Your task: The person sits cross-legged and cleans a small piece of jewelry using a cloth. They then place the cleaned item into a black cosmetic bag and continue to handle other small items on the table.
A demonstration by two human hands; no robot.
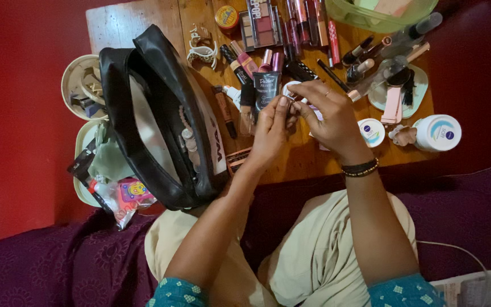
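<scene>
Glossy black bag (160,113) (leather-like); worn wooden table (302,159).

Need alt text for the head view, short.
Seen from above, a seated person's left hand and right hand meet over a wooden table, pinching a small white item too hidden to identify. Cosmetics cover the table: lipsticks, a palette, white jars. An open black bag stands at the left edge.
</scene>
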